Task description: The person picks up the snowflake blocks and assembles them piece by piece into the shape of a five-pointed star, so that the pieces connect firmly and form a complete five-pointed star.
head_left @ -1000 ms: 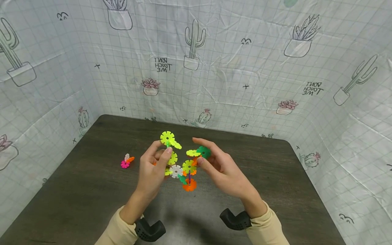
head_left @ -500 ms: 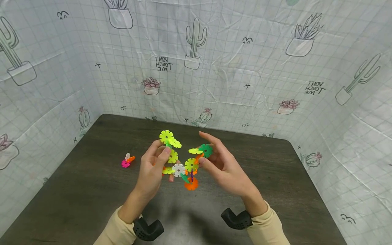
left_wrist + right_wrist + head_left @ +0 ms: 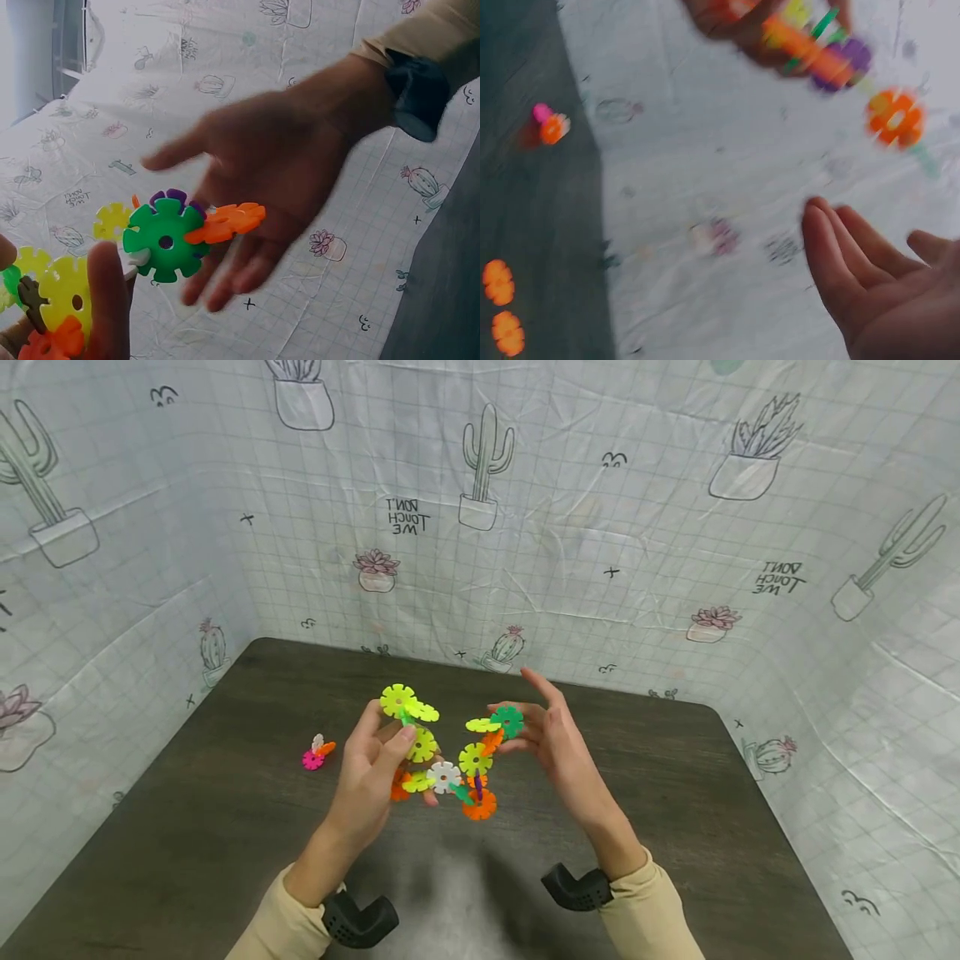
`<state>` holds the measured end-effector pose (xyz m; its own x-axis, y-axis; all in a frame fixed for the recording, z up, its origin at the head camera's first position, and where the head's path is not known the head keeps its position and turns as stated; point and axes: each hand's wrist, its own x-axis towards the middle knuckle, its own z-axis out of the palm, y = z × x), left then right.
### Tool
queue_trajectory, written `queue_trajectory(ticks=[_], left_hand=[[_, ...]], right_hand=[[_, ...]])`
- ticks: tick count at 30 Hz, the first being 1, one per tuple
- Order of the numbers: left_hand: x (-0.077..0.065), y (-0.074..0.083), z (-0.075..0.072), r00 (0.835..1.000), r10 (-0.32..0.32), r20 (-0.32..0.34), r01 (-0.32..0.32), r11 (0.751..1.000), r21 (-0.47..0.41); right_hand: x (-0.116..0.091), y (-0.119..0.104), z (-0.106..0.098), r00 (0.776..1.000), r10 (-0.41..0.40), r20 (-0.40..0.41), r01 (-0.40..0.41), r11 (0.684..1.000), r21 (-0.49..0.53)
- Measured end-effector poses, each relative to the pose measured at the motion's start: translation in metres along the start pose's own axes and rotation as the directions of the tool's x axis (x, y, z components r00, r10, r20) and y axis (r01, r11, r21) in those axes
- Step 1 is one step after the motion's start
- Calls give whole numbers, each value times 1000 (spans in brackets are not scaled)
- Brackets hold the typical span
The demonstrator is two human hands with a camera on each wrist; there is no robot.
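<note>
My left hand holds up a joined string of notched plastic flower discs, its thumb pressed on the yellow-green end. A white disc sits in the middle of the string. From there it bends up to another yellow disc and a dark green disc at the right end, while an orange disc hangs lowest. Beside the green disc is my right hand, its fingers spread and loosely extended. In the left wrist view that palm is bare behind the green and orange discs. My left fingers hide part of the string.
On the dark table, left of my hands, lies a small cluster of pink, white and orange discs. Two loose orange discs show on the table in the right wrist view. A cactus-print cloth walls the table's back and sides.
My right thumb and fingers have let go of the string's right end, and the hand has opened and drawn back to the right. My left hand keeps holding the string, nearly in place.
</note>
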<state>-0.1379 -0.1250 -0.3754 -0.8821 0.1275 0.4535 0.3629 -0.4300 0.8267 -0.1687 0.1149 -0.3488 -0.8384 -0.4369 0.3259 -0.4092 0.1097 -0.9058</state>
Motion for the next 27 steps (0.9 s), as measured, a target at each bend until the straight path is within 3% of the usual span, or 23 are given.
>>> queue_trajectory(ticks=[2,4,6,10,13,16,20,27], left_hand=[[0,3,-1,1000,1,12,-1,1000,-3],[1,5,-2,1000,0,18,0,1000,-4],[1,8,-2,1000,-5,19,5,1000,-6],[0,10,0,1000,-6,28,6,1000,-4],[0,11,1,999,2,33,-2,1000,3],[1,11,2,1000,5,27,-5,1000,14],[1,12,1,1000,-12,11,12,1000,24],[2,13,0,999,-34,1,34,999,18]], right_hand=[[6,16,-2,998,31,-63,-34,998,-54],[10,38,-4,992,74,-100,-92,976,-196],[14,63,-3,989,114,-91,-140,919,-368],[17,112,5,980,197,13,-145,763,-630],[16,136,14,957,286,52,-165,681,-714],[15,149,20,940,340,41,-196,631,-751],[15,154,25,935,355,26,-213,617,-757],[22,153,23,917,391,81,-203,630,-749]])
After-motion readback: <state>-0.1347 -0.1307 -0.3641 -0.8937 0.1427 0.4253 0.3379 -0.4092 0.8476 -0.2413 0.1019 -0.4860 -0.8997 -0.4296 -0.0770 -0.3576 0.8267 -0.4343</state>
